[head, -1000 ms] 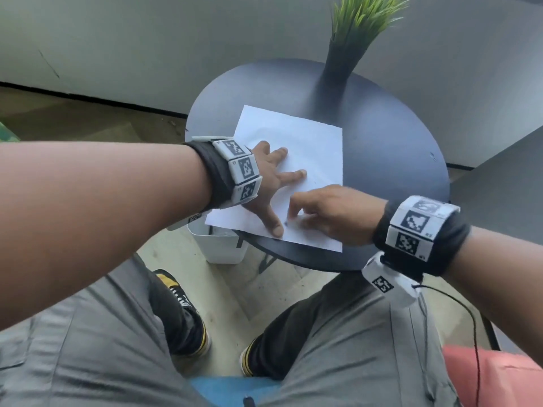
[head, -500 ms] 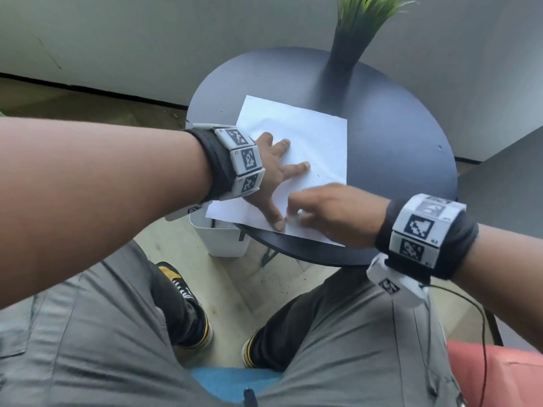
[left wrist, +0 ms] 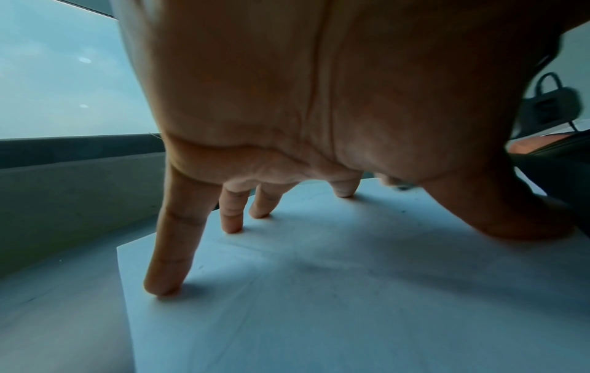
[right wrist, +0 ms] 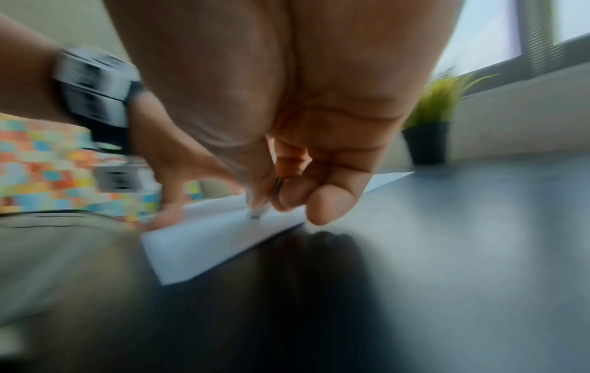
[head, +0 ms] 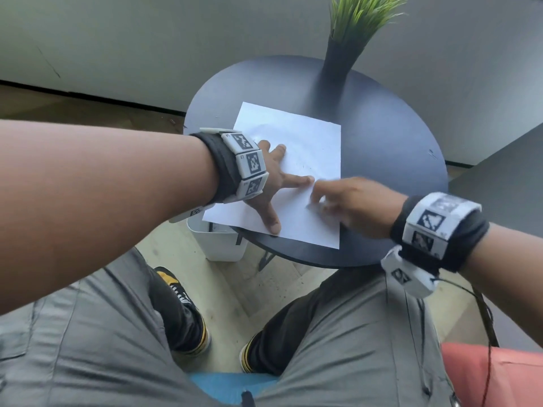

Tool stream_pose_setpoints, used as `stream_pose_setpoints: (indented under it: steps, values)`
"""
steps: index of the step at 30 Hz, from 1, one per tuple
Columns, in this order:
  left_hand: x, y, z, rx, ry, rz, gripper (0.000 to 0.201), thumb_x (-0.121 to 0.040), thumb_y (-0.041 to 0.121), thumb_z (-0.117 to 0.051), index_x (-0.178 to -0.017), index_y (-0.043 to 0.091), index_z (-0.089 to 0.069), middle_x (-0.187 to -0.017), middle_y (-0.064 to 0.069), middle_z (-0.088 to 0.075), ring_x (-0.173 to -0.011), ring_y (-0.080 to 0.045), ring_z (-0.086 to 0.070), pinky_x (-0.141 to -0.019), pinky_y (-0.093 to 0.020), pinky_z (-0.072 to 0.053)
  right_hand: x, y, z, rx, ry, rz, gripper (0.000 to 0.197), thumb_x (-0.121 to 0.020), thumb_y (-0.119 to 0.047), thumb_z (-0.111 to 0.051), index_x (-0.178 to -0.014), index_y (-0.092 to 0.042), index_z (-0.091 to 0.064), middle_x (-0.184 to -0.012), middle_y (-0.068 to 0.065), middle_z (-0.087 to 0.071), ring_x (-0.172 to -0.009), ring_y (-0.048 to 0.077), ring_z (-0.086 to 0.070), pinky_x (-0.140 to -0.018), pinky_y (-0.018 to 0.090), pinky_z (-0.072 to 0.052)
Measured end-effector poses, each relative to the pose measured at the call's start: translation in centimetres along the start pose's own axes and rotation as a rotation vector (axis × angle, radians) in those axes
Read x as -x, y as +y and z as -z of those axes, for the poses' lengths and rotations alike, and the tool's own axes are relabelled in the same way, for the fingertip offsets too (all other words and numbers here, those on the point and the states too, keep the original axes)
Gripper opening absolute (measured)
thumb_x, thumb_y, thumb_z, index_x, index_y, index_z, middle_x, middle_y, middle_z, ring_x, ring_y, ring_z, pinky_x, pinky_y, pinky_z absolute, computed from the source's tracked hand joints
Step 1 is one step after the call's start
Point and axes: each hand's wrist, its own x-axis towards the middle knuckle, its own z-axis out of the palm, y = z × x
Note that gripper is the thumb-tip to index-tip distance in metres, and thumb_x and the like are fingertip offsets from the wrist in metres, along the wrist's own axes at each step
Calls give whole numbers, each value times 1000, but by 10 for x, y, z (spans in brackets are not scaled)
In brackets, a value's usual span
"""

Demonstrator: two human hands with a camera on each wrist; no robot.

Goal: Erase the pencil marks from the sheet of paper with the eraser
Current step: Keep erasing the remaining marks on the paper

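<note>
A white sheet of paper (head: 305, 148) lies on the round dark table (head: 390, 154), its near left corner hanging past the rim. My left hand (head: 276, 183) presses the sheet flat with fingers spread and straight; its fingertips (left wrist: 162, 287) stand on the paper (left wrist: 319, 302). My right hand (head: 346, 204), blurred by motion, pinches a small pale eraser (right wrist: 257, 214) whose tip touches the paper (right wrist: 207, 242) beside my left index finger. Faint grey pencil specks (head: 302, 165) show on the sheet beyond my hands. The eraser is hidden under the fingers in the head view.
A black pot with green grass-like leaves (head: 343, 48) stands at the table's far edge, just behind the paper. A white bin (head: 220, 245) sits on the floor under the table's left rim. My knees are close below the near edge.
My right hand has slid away from my left thumb, up the sheet toward my left index fingertip, and is now motion-blurred. My left hand stays pressed on the paper.
</note>
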Motion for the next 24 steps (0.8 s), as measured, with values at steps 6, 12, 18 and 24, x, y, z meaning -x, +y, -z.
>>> stream_pose_setpoints:
  steps: [6, 12, 18, 24]
  values:
    - [0, -1, 0, 17, -14, 0, 119, -54, 94, -59, -144, 65, 13, -164, -12, 4, -143, -41, -21, -104, -60, -36, 0, 17, 10, -91, -7, -209, 18, -95, -50, -51, -102, -34, -56, -79, -7, -60, -77, 20, -55, -68, 31, -42]
    - [3, -3, -9, 188, 60, -83, 98, -61, 90, -59, -144, 50, -26, -161, 0, -15, -143, -31, -21, -109, -56, -36, 6, -5, -1, -93, -115, -126, 23, -95, -55, -47, -102, -34, -52, -72, -9, -56, -71, 2, -52, -62, 23, -38]
    - [4, 16, -18, 159, 149, -51, 109, -49, 90, -67, -131, 30, -28, -149, -8, -23, -133, -33, -27, -96, -57, -44, 3, -9, -4, -37, 13, -158, 17, -98, -45, -46, -103, -29, -48, -83, -3, -60, -80, 24, -58, -71, 36, -47]
    - [5, 15, -18, 167, 93, -22, 124, -54, 85, -71, -152, 37, -11, -163, -10, 1, -147, -35, -6, -106, -64, -35, -1, -16, -1, -59, -64, -68, 16, -97, -45, -48, -105, -31, -54, -85, -7, -60, -81, 17, -53, -71, 30, -39]
